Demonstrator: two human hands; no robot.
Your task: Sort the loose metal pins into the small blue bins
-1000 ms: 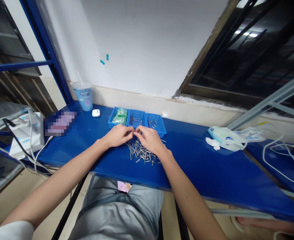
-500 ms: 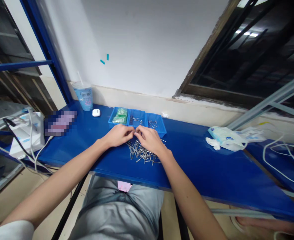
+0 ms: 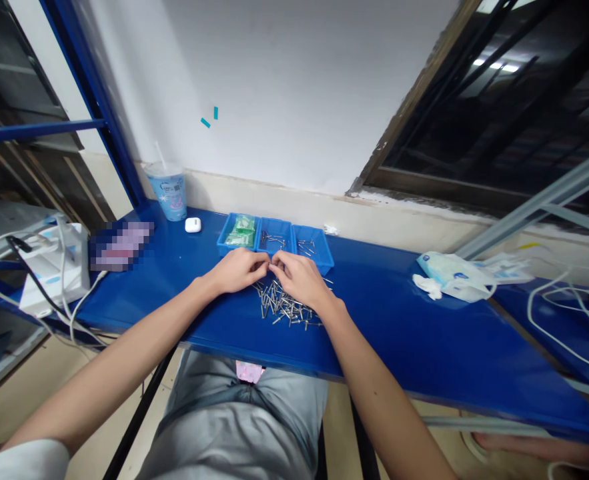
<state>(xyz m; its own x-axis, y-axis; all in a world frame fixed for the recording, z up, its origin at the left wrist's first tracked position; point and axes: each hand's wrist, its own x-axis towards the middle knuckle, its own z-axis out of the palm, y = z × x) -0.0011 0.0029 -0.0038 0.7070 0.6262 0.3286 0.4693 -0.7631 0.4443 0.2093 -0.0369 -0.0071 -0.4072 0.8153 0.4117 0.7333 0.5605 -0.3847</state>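
Note:
My left hand [image 3: 240,269] and my right hand [image 3: 298,276] meet fingertip to fingertip, just in front of three blue bins. Both are pinched closed, and whatever sits between the fingers is too small and hidden to make out. Partly beneath my right hand lies a loose pile of silvery blind rivets [image 3: 287,308]. The left bin [image 3: 223,245] holds green-and-clear packets [image 3: 241,231]. A few rivets lie in the middle bin [image 3: 275,225] and several more in the right bin [image 3: 327,257].
On the blue table [image 3: 394,333], a blue cup [image 3: 169,197] with a straw and a white earbud case [image 3: 193,225] stand at the back left. A power strip with cables [image 3: 57,267] is at far left. At right lies a wipes pack [image 3: 454,277] beside crumpled tissue [image 3: 427,287].

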